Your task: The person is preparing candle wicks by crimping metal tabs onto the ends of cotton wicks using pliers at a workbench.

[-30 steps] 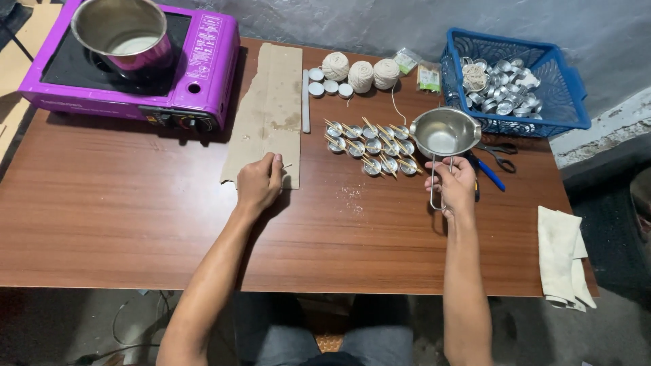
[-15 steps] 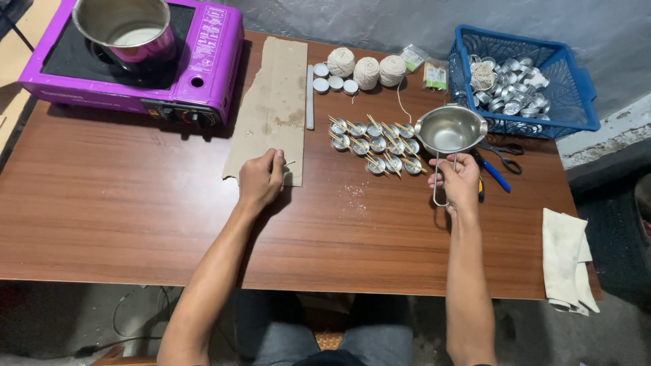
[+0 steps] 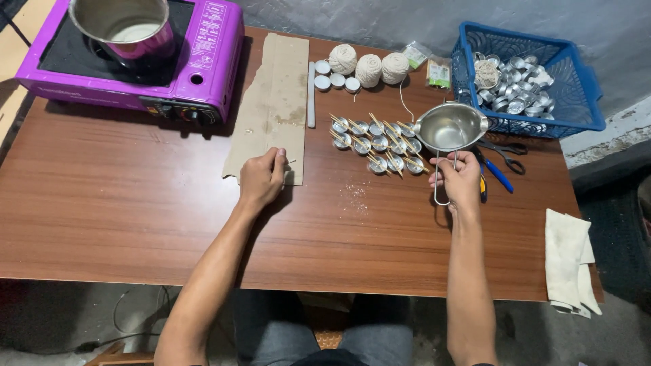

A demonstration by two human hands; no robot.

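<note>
While the right hand (image 3: 458,177) grips the wire handle of a small steel pouring pot (image 3: 450,127), at 3 o'clock from the foil cups (image 3: 376,144), the left hand (image 3: 261,177) pinches a thin stick (image 3: 287,163) on the cardboard strip (image 3: 274,98).

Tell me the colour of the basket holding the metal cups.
Blue basket, seen in the head view.

steel pouring pot (image 3: 449,127) | empty, upright | held by wire handle just right of tealight cups (image 3: 377,144)
</note>
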